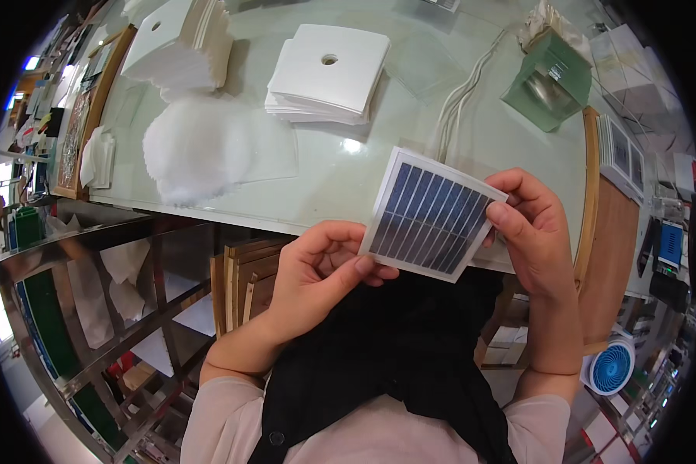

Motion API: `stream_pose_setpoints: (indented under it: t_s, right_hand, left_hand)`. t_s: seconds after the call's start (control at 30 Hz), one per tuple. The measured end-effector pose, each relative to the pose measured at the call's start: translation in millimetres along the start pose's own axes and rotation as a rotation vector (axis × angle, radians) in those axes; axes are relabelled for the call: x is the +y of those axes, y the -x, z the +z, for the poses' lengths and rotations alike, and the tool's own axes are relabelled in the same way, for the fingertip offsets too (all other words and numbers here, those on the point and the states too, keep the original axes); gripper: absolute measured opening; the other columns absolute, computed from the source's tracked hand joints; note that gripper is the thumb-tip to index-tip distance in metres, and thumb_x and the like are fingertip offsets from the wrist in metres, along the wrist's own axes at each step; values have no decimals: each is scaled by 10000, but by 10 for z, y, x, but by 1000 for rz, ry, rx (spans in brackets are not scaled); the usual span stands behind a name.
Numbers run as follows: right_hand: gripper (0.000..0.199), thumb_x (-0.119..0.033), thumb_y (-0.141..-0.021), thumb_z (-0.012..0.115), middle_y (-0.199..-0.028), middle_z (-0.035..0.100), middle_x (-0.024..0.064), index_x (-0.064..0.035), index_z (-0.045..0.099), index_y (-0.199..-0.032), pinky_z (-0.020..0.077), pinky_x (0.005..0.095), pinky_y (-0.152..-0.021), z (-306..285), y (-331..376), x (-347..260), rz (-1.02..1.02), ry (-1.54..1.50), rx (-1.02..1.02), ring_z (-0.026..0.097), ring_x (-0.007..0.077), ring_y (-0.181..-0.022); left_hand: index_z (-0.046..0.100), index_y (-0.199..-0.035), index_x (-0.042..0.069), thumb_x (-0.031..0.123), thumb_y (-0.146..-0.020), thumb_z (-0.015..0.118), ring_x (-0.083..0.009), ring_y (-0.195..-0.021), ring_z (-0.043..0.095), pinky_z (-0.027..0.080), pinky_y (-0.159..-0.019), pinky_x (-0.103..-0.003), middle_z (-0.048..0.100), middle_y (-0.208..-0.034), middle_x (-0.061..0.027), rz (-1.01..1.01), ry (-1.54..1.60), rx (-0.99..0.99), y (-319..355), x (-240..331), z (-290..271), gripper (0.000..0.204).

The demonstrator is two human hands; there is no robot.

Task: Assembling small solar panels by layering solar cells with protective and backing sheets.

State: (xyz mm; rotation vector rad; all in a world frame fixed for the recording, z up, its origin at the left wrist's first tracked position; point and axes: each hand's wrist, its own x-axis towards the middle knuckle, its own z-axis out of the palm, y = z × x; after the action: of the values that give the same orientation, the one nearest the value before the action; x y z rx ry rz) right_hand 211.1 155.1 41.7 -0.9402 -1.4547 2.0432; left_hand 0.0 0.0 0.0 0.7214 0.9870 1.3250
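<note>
Left grip (317, 267) and right grip (533, 232) are both pinching a solar panel (431, 219)
It's looking light, stiff, probably fragile, so I'd be sticking to the white border (448, 176).

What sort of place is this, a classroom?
More likely a workshop: there's a small solar panel being held, and a stack of white square sheets on a big pale worktable.

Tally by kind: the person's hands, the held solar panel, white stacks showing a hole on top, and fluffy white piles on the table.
Hands: 2 (left hand, right hand)
Solar panel: 1
White stacks with hole: 2
Fluffy white pile: 1
Total: 6
</note>
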Motion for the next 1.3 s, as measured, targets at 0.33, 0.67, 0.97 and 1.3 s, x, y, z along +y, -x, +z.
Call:
stream_pose_setpoints:
  t_s: [0.33, 0.67, 0.97, 1.3]
  right_hand:
    - [268, -204, -944, 498, -831, 625, 49, 31, 590, -1035, 453, 212, -619, 65, 47, 40, -5, -86, 71, 549, 90, -668]
    - [258, -212, -939, 523, -833, 629, 41, 19, 593, -1028, 455, 203, -583, 7, 35, 115, -1, -81, 92, 555, 72, -673]
    - [261, -223, -929, 543, -801, 629, 32, 18, 607, -1003, 446, 199, -574, 6, 9, 147, 11, -72, 118, 545, 70, -653]
    - [257, -220, -931, 541, -797, 626, 34, 20, 616, -985, 437, 201, -589, 34, -2, 165, -14, -41, 126, 540, 74, -659]
  left_hand:
    - [490, -1139, -47, 80, -918, 527, -286, -882, 661, 569, -722, -346, 625, -1029, -197, -44, 72, 77, 31, -18, 58, 258]
    - [494, -1154, -55, 20, -917, 510, -259, -951, 641, 554, -787, -320, 614, -1067, -168, -112, 152, 30, 11, -4, 63, 249]
    - [493, -1149, -58, 55, -909, 535, -298, -916, 652, 568, -752, -363, 618, -1054, -196, -103, 90, 68, 11, -11, 71, 268]
    - [487, -1148, -52, 46, -907, 533, -291, -893, 657, 565, -752, -369, 623, -1038, -196, -90, 78, 70, 12, -49, 33, 265]
